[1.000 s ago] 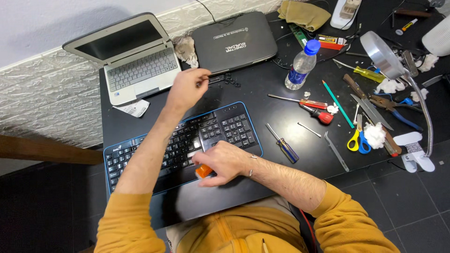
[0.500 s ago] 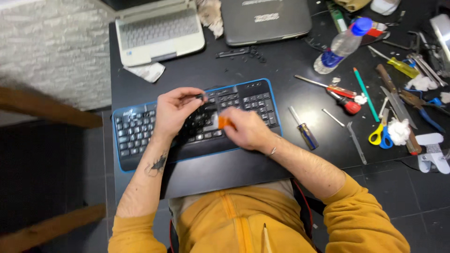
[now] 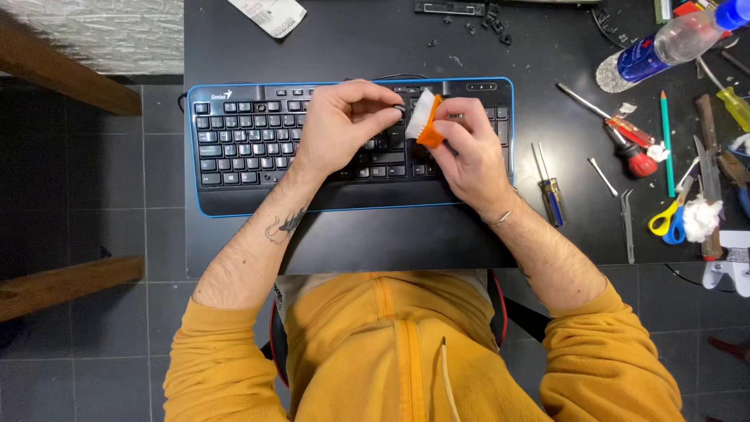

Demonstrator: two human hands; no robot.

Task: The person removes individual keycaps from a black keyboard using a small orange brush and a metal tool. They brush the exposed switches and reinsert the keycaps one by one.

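Looking down from the head camera, a person in a mustard-yellow zip top sits at a black desk (image 3: 367,242) with both forearms reaching forward over a black keyboard with a blue edge (image 3: 258,141), which lies flat and square-on near the desk's front edge. Left hand (image 3: 340,129) rests across the middle rows, thumb and forefinger closed together in a pinch on a small dark piece, probably a keycap, though it is too small to be sure. Right hand (image 3: 465,152) pinches a small brush (image 3: 426,121) by its orange handle, white bristles angled toward the left fingertips. Judging by looks, the brush is light and stiff in the handle and soft at the bristles, best held on the orange part; keycaps are tiny, smooth and easily dropped, so a fingertip grip on their sides suits. Farther right lie screwdrivers (image 3: 621,137), tweezers (image 3: 627,223), yellow-handled scissors (image 3: 668,219) and a clear plastic bottle with a blue cap (image 3: 672,43); small black loose parts (image 3: 484,19) lie scattered at the far edge
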